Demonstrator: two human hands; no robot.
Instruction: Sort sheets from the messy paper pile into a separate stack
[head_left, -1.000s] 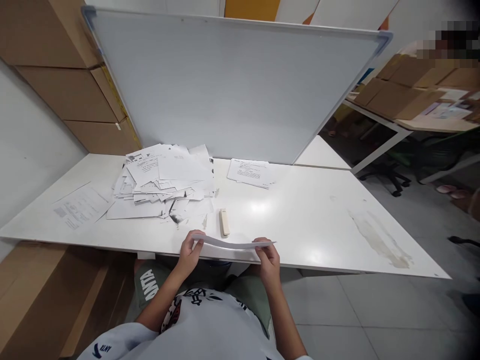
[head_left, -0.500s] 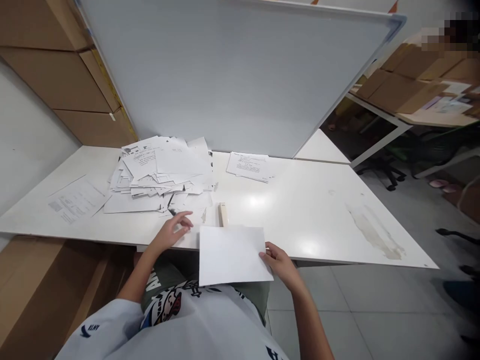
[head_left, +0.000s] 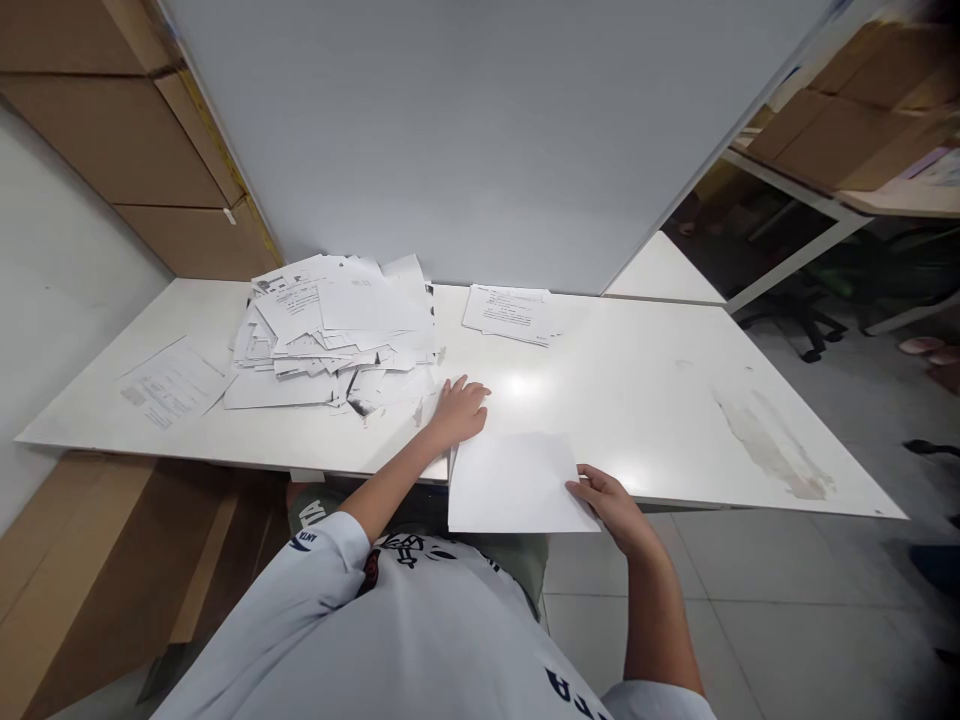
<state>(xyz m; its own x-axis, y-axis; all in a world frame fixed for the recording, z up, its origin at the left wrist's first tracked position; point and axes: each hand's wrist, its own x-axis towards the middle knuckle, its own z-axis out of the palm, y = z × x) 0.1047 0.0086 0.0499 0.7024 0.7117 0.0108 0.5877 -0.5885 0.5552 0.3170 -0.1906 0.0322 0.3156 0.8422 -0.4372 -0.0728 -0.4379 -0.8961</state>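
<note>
My right hand (head_left: pixel 609 503) is closed on the right edge of a blank white sheet (head_left: pixel 516 482), which lies half over the near edge of the white table (head_left: pixel 645 400). My left hand (head_left: pixel 459 408) rests palm down on the table just left of and beyond the sheet, fingers stretched forward. It covers the spot where a small cream stapler lay, and the stapler is hidden. A loose pile of printed papers (head_left: pixel 337 330) sits just left of that hand.
A large whiteboard (head_left: pixel 487 140) leans upright along the table's back edge. A small stack of printed sheets (head_left: pixel 511 312) lies at its foot, and a single printed sheet (head_left: pixel 172 385) at the far left. Cardboard boxes (head_left: pixel 172 150) stand behind on the left. A smudge (head_left: pixel 772 455) marks the table's right part.
My left hand let go of the sheet and moved forward and right onto the stapler's place. My right hand lowered the sheet flat at the table's edge. The view tilted down.
</note>
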